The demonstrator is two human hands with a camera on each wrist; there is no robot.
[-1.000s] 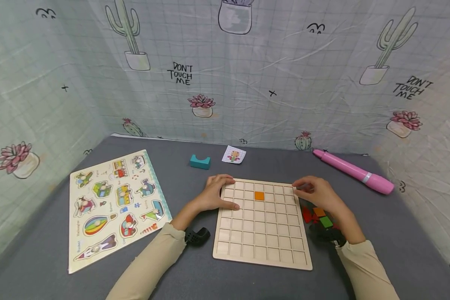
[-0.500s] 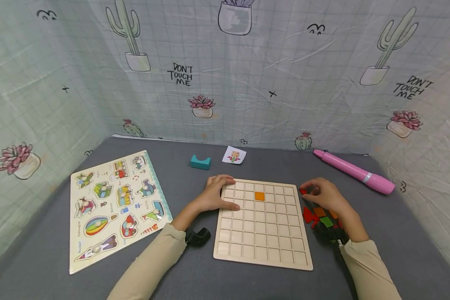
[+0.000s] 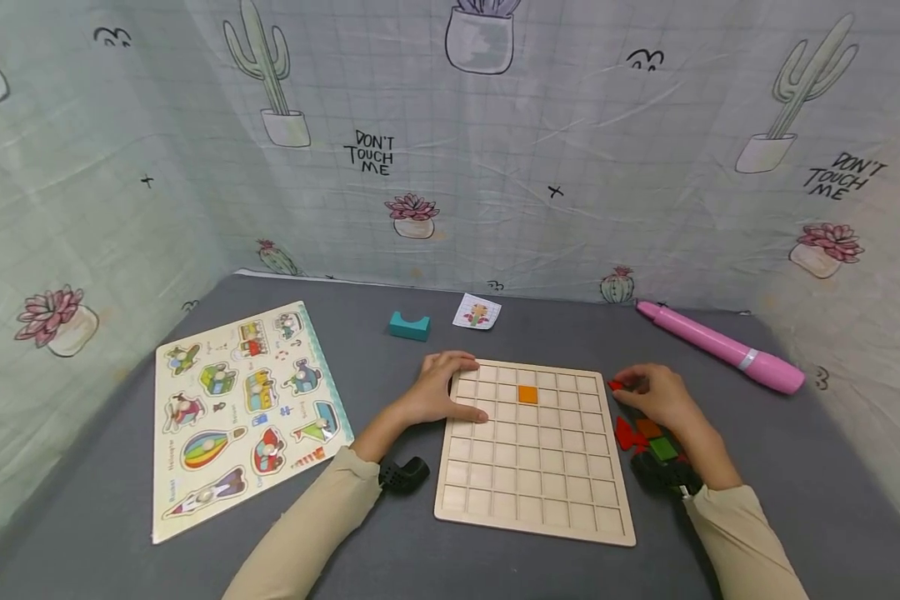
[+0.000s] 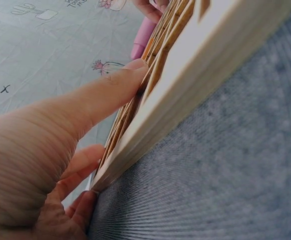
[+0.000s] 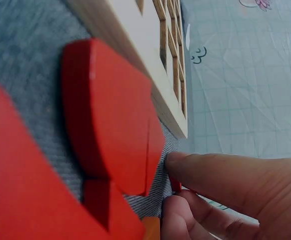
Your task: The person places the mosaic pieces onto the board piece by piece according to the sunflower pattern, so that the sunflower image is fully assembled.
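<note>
A wooden grid board (image 3: 536,467) lies flat in front, with one orange square tile (image 3: 527,394) in a cell of its second row. My left hand (image 3: 429,400) holds the board's far left corner; its thumb (image 4: 130,70) lies over the top face and the fingers are at the edge. Just off the far right corner, my right hand (image 3: 662,402) pinches a small red piece (image 5: 175,184) between thumb and fingers, which hide most of it. Below that hand lie red pieces (image 3: 627,435), an orange piece (image 3: 648,427) and a green piece (image 3: 663,449).
A picture puzzle board (image 3: 232,483) lies at the left. At the back are a teal arch block (image 3: 408,327), a small picture card (image 3: 477,312) and a pink wand-shaped thing (image 3: 720,343). A printed cloth (image 3: 555,125) hangs behind the grey table (image 3: 390,550).
My right hand has left the board's far right corner, moved slightly right and taken the small red piece between its fingertips. The left hand stays on the board. The head view has shifted a little.
</note>
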